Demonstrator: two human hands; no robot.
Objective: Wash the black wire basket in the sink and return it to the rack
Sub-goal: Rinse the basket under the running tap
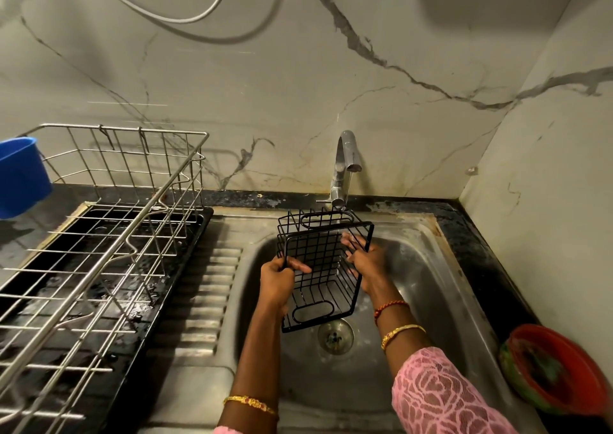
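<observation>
Centre of frame, over sink basin (pixel 431 287): black wire basket (pixel 323 269), held above the drain (pixel 335 336), tilted with open side toward the camera. Oval handle cut-outs visible at far upper end and near lower end. Far end just under tap (pixel 345 165); thin stream of water falling from spout onto basket's upper rim.

Left hand (pixel 280 276) at basket's left edge, fingers curled round the rim wire, clamped on. Right hand (pixel 363 258) at right side, fingers spread and hooked through the mesh, thumb side behind the frame; gripping too. Gold bangle on left wrist at lower centre; gold bangle plus red thread on right wrist, pink lace sleeve (pixel 441 397) lower right.

Left of basin: ribbed steel drainboard (pixel 209 297). Further left, filling left half of frame: steel wire dish rack (pixel 109 234) on black drip tray (pixel 159 304), tray wet. Two hooks on rack's back rail.

Far left edge, mid-height: blue plastic cup (pixel 20 176), hanging at rack's end; exact attachment hard to tell.

Lower right corner: red bowl (pixel 554 370) on dark table (pixel 477 244) beside sink, dark and green contents inside, unclear what.

Background: marble-pattern wall (pixel 298 85) behind and at right, grey hose (pixel 199 12) looping across upper left.
</observation>
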